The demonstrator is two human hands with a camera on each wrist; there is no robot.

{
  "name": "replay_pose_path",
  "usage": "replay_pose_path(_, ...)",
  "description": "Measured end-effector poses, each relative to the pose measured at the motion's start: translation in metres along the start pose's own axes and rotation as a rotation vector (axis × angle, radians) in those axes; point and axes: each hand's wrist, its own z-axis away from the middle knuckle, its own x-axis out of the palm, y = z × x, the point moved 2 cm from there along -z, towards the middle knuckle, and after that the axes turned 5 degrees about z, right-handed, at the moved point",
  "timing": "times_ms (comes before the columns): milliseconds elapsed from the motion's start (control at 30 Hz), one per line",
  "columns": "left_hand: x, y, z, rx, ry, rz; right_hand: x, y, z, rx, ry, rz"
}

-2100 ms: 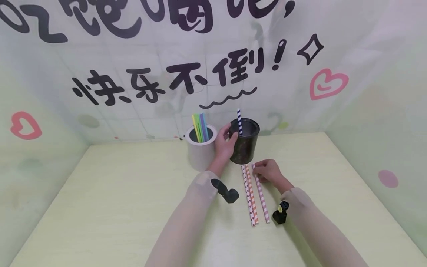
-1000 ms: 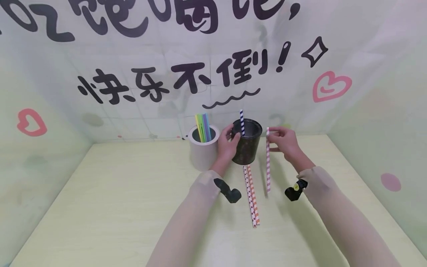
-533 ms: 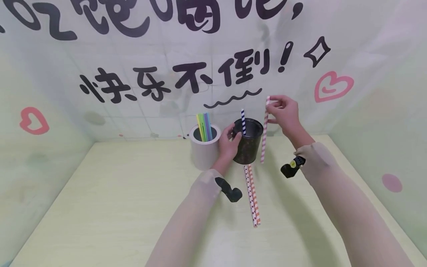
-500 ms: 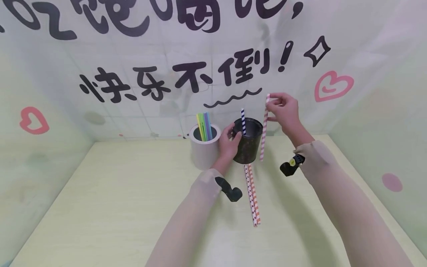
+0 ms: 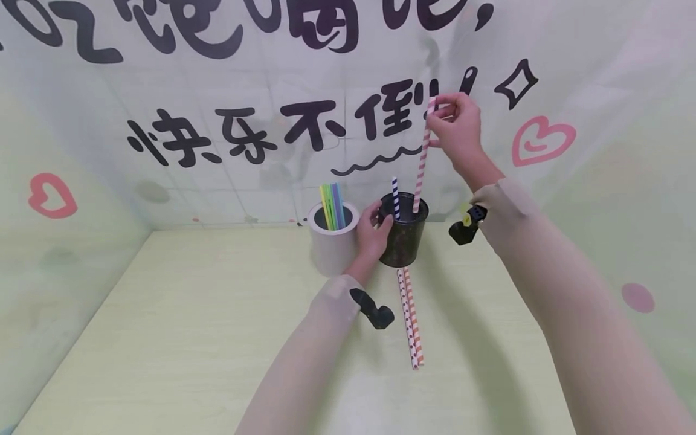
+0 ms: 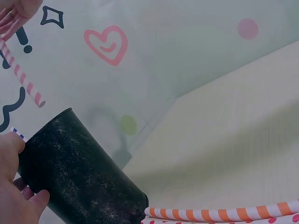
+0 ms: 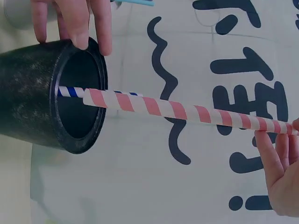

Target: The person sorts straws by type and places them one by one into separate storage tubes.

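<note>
My right hand [image 5: 458, 130] pinches a pink-and-white striped paper straw [image 5: 422, 154] near its upper end. The straw slants down, and its lower tip hangs just above the mouth of a black metal bucket [image 5: 401, 244]; the left wrist view shows that tip [image 6: 41, 102] clear of the rim. My left hand [image 5: 372, 235] holds the bucket at its left side, fingers and thumb around the wall near the rim. A navy-and-white striped straw [image 5: 396, 196] stands inside the bucket. On the table before it lie a red-dotted straw [image 5: 409, 326] and an orange-striped straw [image 5: 415, 326], side by side.
A light grey cup [image 5: 331, 254] with several yellow, green, purple and blue straws [image 5: 333, 206] stands close left of my left hand. Behind runs a printed wall sheet [image 5: 228, 187] with dark lettering. The pale wooden table [image 5: 206, 326] meets side walls left and right.
My right hand picked up the pink-striped straw from the table, carried it right of the bucket, then raised it over the bucket's mouth. The left hand has kept its hold.
</note>
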Motion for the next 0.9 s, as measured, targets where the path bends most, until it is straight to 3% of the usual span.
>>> replay_pose_path(133, -0.001, -0.001, 0.0, -0.001, 0.002, 0.006, 0.015, 0.009, -0.002, -0.034, -0.054, 0.098)
replay_pose_path(367, -0.002, -0.001, 0.001, 0.001, -0.008, 0.016, 0.025, 0.048, 0.009, -0.062, -0.162, 0.26)
replay_pose_path(700, -0.001, -0.002, -0.001, 0.008, -0.018, 0.028, 0.031, 0.097, 0.025, 0.053, -0.208, 0.292)
replay_pose_path(900, -0.003, -0.003, -0.001, 0.021, -0.012, 0.027, 0.036, 0.112, 0.028, 0.09, -0.2, 0.286)
